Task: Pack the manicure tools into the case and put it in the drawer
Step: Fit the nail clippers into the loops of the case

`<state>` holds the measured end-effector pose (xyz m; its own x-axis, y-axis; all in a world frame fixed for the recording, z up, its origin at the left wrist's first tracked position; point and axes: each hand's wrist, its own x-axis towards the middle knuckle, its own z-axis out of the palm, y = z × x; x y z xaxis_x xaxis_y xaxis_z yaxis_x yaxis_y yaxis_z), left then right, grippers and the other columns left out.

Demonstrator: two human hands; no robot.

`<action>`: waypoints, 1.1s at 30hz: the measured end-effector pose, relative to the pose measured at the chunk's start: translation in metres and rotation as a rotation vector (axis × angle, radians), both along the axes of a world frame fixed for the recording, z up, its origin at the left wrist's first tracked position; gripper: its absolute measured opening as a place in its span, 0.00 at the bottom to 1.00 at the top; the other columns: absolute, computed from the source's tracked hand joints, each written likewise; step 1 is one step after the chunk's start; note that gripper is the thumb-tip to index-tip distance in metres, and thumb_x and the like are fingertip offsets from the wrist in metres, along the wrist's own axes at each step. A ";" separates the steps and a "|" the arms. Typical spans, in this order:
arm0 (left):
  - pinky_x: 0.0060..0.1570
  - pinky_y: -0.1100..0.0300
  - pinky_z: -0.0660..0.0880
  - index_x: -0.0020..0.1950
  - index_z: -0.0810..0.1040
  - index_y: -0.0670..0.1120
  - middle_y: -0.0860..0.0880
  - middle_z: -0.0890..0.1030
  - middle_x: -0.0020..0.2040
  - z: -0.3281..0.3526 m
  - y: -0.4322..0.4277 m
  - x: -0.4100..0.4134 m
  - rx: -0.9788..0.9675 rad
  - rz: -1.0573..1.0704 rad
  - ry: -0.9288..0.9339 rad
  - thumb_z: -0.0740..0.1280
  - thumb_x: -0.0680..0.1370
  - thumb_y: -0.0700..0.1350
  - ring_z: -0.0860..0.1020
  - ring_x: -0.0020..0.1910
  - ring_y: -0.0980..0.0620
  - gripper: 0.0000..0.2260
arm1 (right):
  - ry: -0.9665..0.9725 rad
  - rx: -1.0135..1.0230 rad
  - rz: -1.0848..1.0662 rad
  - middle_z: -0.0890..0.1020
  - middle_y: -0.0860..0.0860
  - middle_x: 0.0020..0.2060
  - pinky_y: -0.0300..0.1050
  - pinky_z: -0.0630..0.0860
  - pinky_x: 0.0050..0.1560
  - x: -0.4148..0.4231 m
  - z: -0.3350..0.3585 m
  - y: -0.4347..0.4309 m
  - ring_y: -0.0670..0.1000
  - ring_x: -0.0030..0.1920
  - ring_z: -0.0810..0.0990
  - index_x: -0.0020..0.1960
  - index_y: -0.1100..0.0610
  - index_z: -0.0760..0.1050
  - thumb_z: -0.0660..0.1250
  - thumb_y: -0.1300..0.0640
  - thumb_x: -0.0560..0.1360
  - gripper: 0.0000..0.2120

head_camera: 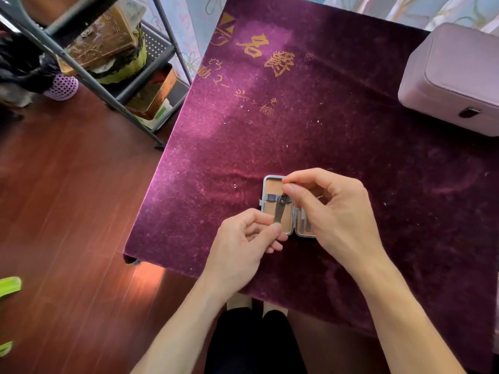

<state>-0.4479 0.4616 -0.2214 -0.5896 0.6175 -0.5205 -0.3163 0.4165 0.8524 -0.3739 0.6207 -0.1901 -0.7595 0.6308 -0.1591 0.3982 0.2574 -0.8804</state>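
Observation:
A small manicure case (271, 186) with a silver rim and tan lining lies open on the purple velvet table (310, 125). My left hand (243, 241) pinches the lower end of a metal nail clipper (279, 209) that lies over the case's left half, under a grey strap. My right hand (329, 206) hovers over the case with finger and thumb pinched at the clipper's upper end, and it hides most of the right half. A tool or two show in the right half (306, 225).
A pale lilac box (453, 79) with a front clasp stands at the table's far right. A grey metal shelf rack (113, 76) holding tins stands on the wooden floor to the left. The table's left edge runs close to my left hand.

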 end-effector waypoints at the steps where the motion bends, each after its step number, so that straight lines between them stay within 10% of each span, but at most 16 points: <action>1: 0.44 0.61 0.82 0.53 0.84 0.45 0.48 0.89 0.43 -0.001 -0.001 -0.001 0.008 0.010 -0.006 0.71 0.81 0.42 0.86 0.40 0.53 0.03 | 0.004 0.001 0.005 0.88 0.35 0.43 0.30 0.76 0.42 -0.003 -0.001 0.000 0.39 0.42 0.86 0.48 0.45 0.88 0.76 0.57 0.78 0.07; 10: 0.40 0.64 0.80 0.54 0.83 0.48 0.50 0.89 0.43 -0.002 -0.002 -0.014 0.020 0.035 0.002 0.70 0.81 0.45 0.86 0.38 0.55 0.04 | -0.019 0.035 0.141 0.88 0.43 0.40 0.35 0.77 0.41 -0.022 -0.004 0.008 0.42 0.41 0.86 0.52 0.44 0.87 0.76 0.58 0.79 0.08; 15: 0.54 0.68 0.75 0.66 0.77 0.57 0.63 0.81 0.57 -0.019 -0.008 -0.009 -0.183 -0.020 0.675 0.68 0.78 0.59 0.78 0.53 0.60 0.18 | 0.014 0.148 0.097 0.86 0.42 0.39 0.27 0.71 0.40 -0.030 -0.009 0.024 0.38 0.38 0.82 0.54 0.50 0.87 0.75 0.60 0.80 0.07; 21: 0.75 0.53 0.62 0.77 0.70 0.44 0.48 0.68 0.80 -0.057 -0.010 0.003 -0.353 -0.311 1.080 0.66 0.76 0.68 0.68 0.78 0.49 0.38 | -0.044 0.211 0.084 0.84 0.39 0.40 0.29 0.74 0.40 -0.047 -0.024 0.036 0.35 0.37 0.81 0.56 0.52 0.87 0.74 0.60 0.80 0.07; 33: 0.77 0.49 0.64 0.76 0.72 0.45 0.48 0.70 0.79 -0.066 -0.007 0.005 -0.444 -0.304 1.227 0.63 0.78 0.70 0.69 0.78 0.49 0.37 | -0.087 0.198 0.179 0.87 0.42 0.41 0.37 0.81 0.46 -0.054 -0.038 0.036 0.42 0.44 0.86 0.56 0.49 0.88 0.75 0.57 0.80 0.07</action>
